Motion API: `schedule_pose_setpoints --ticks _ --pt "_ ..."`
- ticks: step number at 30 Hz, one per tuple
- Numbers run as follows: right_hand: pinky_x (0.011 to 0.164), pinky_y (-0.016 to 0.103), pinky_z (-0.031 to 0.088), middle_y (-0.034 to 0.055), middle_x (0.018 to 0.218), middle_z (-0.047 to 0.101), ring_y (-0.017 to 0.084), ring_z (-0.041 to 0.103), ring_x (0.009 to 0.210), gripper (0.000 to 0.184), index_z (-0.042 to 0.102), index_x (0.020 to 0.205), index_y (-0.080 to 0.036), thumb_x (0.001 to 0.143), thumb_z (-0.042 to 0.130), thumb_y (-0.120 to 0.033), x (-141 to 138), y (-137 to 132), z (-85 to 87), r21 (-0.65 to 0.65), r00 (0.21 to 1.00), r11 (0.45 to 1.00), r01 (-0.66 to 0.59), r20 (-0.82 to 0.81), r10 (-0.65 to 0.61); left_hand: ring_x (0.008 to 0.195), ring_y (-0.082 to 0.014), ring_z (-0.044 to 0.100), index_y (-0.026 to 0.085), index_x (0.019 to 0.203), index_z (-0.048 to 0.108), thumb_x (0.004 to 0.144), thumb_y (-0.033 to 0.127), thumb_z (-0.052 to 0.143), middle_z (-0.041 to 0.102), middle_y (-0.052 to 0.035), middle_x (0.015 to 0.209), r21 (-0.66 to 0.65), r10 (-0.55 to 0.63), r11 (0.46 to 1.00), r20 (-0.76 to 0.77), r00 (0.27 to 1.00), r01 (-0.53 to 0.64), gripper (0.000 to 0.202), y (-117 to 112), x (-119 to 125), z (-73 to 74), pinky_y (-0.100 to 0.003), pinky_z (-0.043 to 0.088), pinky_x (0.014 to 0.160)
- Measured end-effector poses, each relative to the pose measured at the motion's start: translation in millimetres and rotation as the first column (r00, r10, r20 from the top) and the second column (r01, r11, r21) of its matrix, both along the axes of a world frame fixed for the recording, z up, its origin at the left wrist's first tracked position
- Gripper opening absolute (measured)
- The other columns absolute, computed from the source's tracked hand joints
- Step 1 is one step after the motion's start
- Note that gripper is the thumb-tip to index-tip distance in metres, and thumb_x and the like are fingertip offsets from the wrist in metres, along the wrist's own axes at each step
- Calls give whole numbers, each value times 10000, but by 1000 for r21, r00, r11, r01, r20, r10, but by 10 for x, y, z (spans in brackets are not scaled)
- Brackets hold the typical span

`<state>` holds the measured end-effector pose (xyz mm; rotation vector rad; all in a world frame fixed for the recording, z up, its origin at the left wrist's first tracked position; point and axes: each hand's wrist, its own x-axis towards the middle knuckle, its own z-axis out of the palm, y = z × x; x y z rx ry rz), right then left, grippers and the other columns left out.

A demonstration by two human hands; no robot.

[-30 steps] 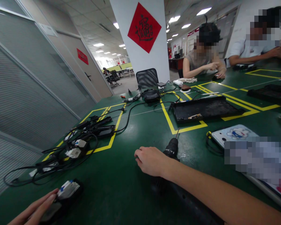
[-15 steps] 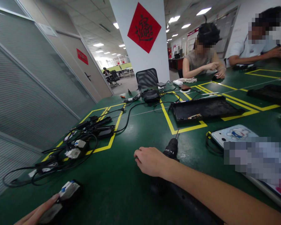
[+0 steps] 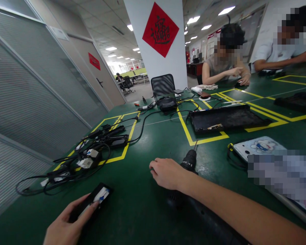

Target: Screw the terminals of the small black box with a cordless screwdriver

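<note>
My left hand (image 3: 71, 217), at the lower left, grips a black power adapter-like block (image 3: 91, 200) with a white and blue label on top, fingers and thumb along its sides. My right hand (image 3: 168, 173) is held low over the table with its fingers curled. Whatever those fingers might hold is hidden. A black power drill (image 3: 190, 160) lies beneath my right wrist, its bit pointing away from me. The forearm covers part of its body. Under that forearm, a long black casing (image 3: 214, 221) runs toward the lower right.
Tangled black cables and adapters (image 3: 91, 156) lie at the left. Ahead sits a black tray-like shell (image 3: 226, 119) beside yellow tape (image 3: 186, 129). A phone with a cartoon case (image 3: 262, 144) lies on the right. Two people sit across the green table (image 3: 140, 170).
My left hand has moved right and farther in with the black block, which shows more fully. My right hand and the drill stay about where they were; the view has shifted slightly.
</note>
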<state>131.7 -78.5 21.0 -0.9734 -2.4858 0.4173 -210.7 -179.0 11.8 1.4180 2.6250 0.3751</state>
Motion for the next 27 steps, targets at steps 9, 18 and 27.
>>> schedule_pose_setpoints --ticks 9,18,27 --pt "697 344 533 56 1032 587 171 600 814 193 554 1096 -149 928 516 -235 6 -35 94 11 985 992 127 -116 -125 987 -262 617 194 1160 569 725 500 614 653 -64 1104 253 -529 849 397 750 464 533 777 1138 198 -392 485 883" --pt "812 407 495 48 1018 589 216 564 968 144 606 1008 -154 902 568 -245 16 113 52 20 913 925 381 -164 -372 1003 -208 599 153 1086 602 717 339 646 655 -59 1079 452 -813 574 413 409 683 415 1507 1749 4 -327 455 924" --pt "765 368 507 24 915 616 186 587 888 74 628 889 -153 898 574 -202 219 300 32 86 915 911 402 -13 -403 860 -174 598 142 1073 591 705 287 641 648 -41 970 413 -859 460 430 277 786 399 1675 1953 56 -283 479 790"
